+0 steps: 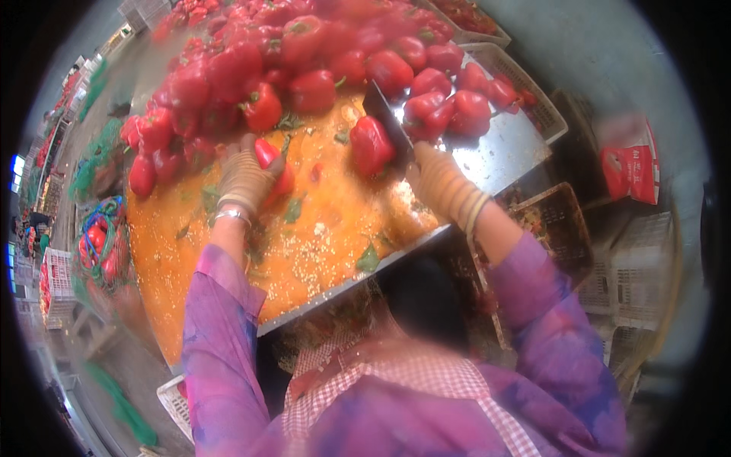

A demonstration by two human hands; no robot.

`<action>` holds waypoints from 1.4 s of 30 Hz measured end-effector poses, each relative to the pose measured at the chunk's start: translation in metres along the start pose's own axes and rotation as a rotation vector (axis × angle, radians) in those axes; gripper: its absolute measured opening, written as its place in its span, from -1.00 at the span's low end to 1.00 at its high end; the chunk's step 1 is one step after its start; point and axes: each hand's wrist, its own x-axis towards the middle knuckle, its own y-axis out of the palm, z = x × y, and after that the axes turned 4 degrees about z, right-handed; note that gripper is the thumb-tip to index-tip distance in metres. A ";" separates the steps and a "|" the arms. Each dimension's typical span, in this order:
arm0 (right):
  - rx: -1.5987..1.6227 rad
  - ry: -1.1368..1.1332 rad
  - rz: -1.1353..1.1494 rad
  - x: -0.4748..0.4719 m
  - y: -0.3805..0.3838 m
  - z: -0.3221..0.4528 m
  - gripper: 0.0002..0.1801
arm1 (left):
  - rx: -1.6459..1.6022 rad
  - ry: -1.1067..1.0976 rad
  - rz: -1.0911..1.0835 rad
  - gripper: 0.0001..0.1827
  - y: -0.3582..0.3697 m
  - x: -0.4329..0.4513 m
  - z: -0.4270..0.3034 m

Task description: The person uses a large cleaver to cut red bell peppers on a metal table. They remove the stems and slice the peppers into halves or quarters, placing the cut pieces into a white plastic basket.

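Observation:
My left hand [248,177], in a tan glove, is closed around a red bell pepper [280,177] over the orange, seed-strewn table surface [320,251]. In my gloved right hand [442,183] is a cleaver-like knife with a broad dark blade [388,120]; its handle is mostly hidden by the fingers. The blade stands on edge just right of a single red bell pepper [371,147]. A large heap of red peppers [245,63] lies beyond both hands. Several more peppers rest on a shiny metal sheet [502,148] to the right of the blade.
White plastic crates [528,85] stand past the table's right side, and a dark crate with scraps [554,228] is below it. A net bag of peppers [103,245] stands at the left. The table's metal front edge [354,280] is near my body.

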 end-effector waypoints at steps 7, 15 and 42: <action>-0.770 -0.557 0.765 0.076 -0.018 -0.008 -0.40 | -0.120 -0.124 -0.149 -0.33 0.017 -0.046 0.002; -0.608 -0.366 0.345 0.103 0.011 0.029 -0.60 | -0.182 -0.159 -0.175 -0.55 0.028 -0.062 0.030; 0.109 -0.315 -0.315 0.008 -0.069 0.154 -0.87 | -0.381 -0.152 -0.784 -0.69 0.009 -0.131 0.138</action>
